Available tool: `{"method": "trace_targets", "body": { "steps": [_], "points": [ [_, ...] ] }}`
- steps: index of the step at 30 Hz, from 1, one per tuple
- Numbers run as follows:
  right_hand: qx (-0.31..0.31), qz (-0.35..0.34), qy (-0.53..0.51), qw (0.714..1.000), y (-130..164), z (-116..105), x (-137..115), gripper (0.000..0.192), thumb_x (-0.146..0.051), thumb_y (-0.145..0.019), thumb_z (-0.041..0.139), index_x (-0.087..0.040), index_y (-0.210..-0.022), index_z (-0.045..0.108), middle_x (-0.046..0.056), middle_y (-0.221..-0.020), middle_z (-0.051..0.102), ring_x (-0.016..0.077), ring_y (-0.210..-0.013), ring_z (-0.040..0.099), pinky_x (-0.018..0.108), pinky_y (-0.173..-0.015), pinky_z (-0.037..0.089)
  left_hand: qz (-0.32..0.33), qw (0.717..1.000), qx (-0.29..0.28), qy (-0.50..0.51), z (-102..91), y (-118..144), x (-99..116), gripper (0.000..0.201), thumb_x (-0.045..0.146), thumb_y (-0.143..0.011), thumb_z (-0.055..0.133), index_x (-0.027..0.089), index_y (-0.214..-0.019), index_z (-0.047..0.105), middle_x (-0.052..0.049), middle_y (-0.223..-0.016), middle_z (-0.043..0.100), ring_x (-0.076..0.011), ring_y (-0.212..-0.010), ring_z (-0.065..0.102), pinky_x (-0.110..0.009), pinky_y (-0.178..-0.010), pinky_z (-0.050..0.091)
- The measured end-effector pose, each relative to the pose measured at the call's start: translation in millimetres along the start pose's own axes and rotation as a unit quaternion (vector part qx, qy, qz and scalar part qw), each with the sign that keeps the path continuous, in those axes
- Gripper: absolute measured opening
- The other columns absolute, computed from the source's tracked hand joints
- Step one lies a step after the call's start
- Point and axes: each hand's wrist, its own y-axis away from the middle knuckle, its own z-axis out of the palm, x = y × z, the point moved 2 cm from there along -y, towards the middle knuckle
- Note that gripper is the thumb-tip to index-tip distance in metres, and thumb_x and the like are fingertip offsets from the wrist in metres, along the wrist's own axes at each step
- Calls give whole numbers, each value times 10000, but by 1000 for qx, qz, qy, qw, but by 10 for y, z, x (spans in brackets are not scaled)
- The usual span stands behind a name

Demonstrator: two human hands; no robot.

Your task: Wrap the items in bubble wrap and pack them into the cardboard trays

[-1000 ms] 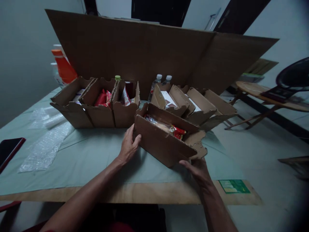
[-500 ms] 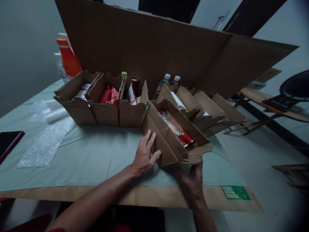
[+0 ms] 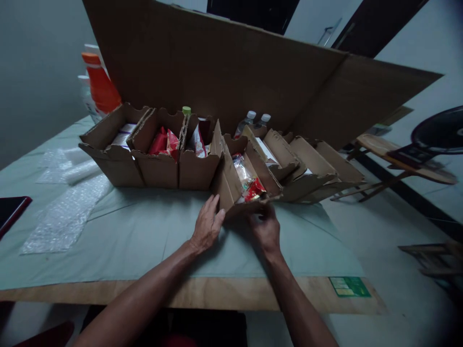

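Our left hand (image 3: 208,224), thumb spread, touches box (image 3: 229,185) ahead; right hand (image 3: 266,232), grip unclear; likely light, bendy, we'd cup base

Phone (image 3: 12,213) lay twd tbl's (image 3: 144,231) L edge, bubble wrap (image 3: 65,217) nr it; orange btl (image 3: 103,89) nr far L corner; green card (image 3: 349,286) at near R corner.

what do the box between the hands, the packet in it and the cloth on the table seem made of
The box: matte brown cardboard, likely corrugated, from its thick, rough edges.
The packet: probably thin glossy plastic film, partly clear, with bright highlights.
The cloth: dull, pale green, likely fabric given its soft creases; the weave is unclear.
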Motion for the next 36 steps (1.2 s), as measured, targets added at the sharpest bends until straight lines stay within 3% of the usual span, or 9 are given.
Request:
{"method": "trace_targets", "body": {
  "steps": [4, 9, 13, 19, 22, 27, 31, 33, 36],
  "points": [
    [-17, 19, 130, 991, -339, 195, -134, 316, -478, -779, 642, -186, -890, 692, 113, -877, 755, 266, -815, 689, 330, -717, 463, -7, 1000, 23, -4, -11, -26, -72, 578, 440, -989, 411, 125, -1470, 467, -186, -1512, 507, -286, -1423, 466, -498, -1218, 341],
    [-41, 23, 180, 983, -574, 421, -234, 335, -452, -869, 602, -167, -756, 736, 166, -812, 760, 270, -768, 698, 311, -632, 388, 1, 1000, 22, -11, -35, -65, -124, 599, 372, -958, 438, 106, -1495, 429, -190, -1542, 473, -285, -1448, 434, -492, -1230, 322],
    [-67, -5, 140, 988, -538, 525, -284, 339, -416, -890, 572, -164, -732, 736, 146, -777, 755, 246, -732, 693, 303, -636, 419, -11, 1000, 16, -14, -57, -94, -152, 617, 337, -930, 468, 110, -1501, 417, -191, -1540, 475, -287, -1441, 443, -494, -1223, 333],
    [-135, -112, -1, 984, -354, 647, -412, 308, -378, -871, 579, -212, -1087, 723, 61, -975, 777, 199, -856, 717, 287, -789, 540, -18, 999, 21, -20, -60, -99, -159, 618, 340, -908, 505, 95, -1472, 443, -206, -1501, 507, -300, -1399, 487, -507, -1190, 375],
    [-126, -132, -64, 981, -414, 705, -419, 333, -348, -839, 588, -192, -1114, 691, 85, -995, 770, 231, -898, 720, 354, -843, 557, -17, 999, 26, -24, -54, -95, -163, 605, 326, -901, 513, 110, -1463, 453, -196, -1492, 515, -301, -1391, 493, -510, -1185, 380],
    [-154, -104, -137, 973, -340, 451, -591, 302, -363, -828, 641, -190, -1068, 704, 66, -904, 751, 207, -775, 701, 344, -744, 574, -11, 999, 30, -24, -44, -90, -172, 560, 307, -910, 521, 136, -1442, 480, -181, -1453, 550, -292, -1357, 522, -501, -1167, 403],
    [-316, -156, -268, 897, 192, -170, -984, 271, -340, -879, 663, -249, -1128, 722, -3, -718, 688, 156, -593, 639, 286, -598, 551, -17, 999, 22, -34, -30, -86, -182, 512, 300, -908, 545, 188, -1407, 526, -138, -1442, 564, -275, -1358, 520, -480, -1168, 410],
    [-369, -203, -288, 860, 461, -475, -1119, 181, -306, -885, 655, -254, -1032, 745, -2, -642, 655, 154, -525, 607, 267, -508, 519, -21, 998, 17, -48, -26, -87, -181, 500, 288, -899, 555, 182, -1388, 548, -139, -1448, 556, -274, -1371, 509, -467, -1182, 398],
    [-432, -345, -356, 753, 679, -745, -1208, 214, -256, -923, 574, -239, -768, 719, -18, -531, 573, 115, -400, 535, 212, -390, 424, -24, 997, 10, -68, -33, -94, -168, 498, 274, -888, 564, 149, -1369, 568, -162, -1456, 546, -280, -1382, 499, -451, -1184, 396]
  ]
}}
